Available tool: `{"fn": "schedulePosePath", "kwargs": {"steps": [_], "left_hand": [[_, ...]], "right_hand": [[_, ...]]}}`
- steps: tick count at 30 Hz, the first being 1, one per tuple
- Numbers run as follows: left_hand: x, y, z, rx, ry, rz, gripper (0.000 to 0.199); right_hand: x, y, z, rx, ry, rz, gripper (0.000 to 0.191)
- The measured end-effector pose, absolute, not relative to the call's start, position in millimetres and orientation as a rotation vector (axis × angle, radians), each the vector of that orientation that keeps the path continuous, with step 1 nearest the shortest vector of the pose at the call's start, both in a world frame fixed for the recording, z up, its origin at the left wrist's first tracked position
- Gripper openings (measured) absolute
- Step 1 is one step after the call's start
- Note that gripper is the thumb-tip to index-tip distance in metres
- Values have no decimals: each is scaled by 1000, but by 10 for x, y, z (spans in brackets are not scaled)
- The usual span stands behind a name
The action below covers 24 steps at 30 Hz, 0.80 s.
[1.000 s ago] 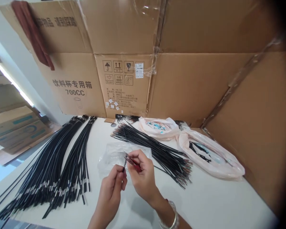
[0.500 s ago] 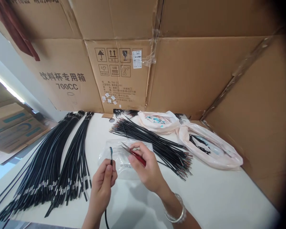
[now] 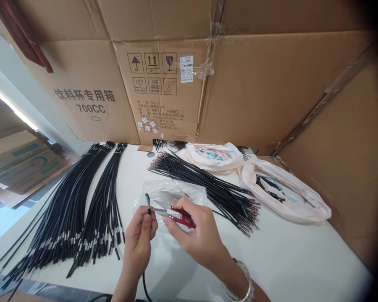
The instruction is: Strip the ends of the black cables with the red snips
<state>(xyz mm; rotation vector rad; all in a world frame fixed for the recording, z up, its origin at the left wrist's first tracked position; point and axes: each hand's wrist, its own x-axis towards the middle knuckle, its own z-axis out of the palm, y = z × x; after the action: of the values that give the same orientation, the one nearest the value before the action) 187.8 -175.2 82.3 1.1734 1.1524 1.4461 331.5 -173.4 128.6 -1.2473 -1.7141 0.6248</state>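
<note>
My left hand [image 3: 141, 233] is closed on a black cable [image 3: 145, 287], whose stripped end with thin coloured wires [image 3: 148, 199] stands up above the thumb. In my right hand [image 3: 197, 230] are red-handled scissors [image 3: 183, 218] with their blades apart. One blade tip reaches the cable just above my left fingers; the other points up and left, over a clear plastic bag [image 3: 189, 193]. The bag lies flat on the white table [image 3: 220, 260] behind my hands.
Bundles of black cables [image 3: 63, 201] lie on the left. Another cable bundle [image 3: 208, 184] lies behind my right hand. Two pinkish bags, one with bluish pieces [image 3: 233, 161] and one with black pieces [image 3: 302, 205], are at the back right. Cardboard [image 3: 255, 88] stands behind the table.
The scissors have opened, and one blade has come to the cable at my left fingertips. My right hand has shifted slightly down. The view has moved a little.
</note>
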Motion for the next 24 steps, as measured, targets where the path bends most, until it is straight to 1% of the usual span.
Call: {"fn": "schedulePosePath", "kwargs": {"steps": [10, 18, 24], "left_hand": [[1875, -1750, 812, 1193, 1156, 1444, 36], [1854, -1741, 797, 1363, 1328, 1508, 26], [1839, -1755, 785, 1352, 1362, 1509, 26]], "right_hand": [[3320, -1738, 1310, -1278, -1727, 652, 16], [3363, -1743, 1370, -1246, -1651, 948, 17], [3338, -1771, 1321, -1253, -1643, 894, 16]]}}
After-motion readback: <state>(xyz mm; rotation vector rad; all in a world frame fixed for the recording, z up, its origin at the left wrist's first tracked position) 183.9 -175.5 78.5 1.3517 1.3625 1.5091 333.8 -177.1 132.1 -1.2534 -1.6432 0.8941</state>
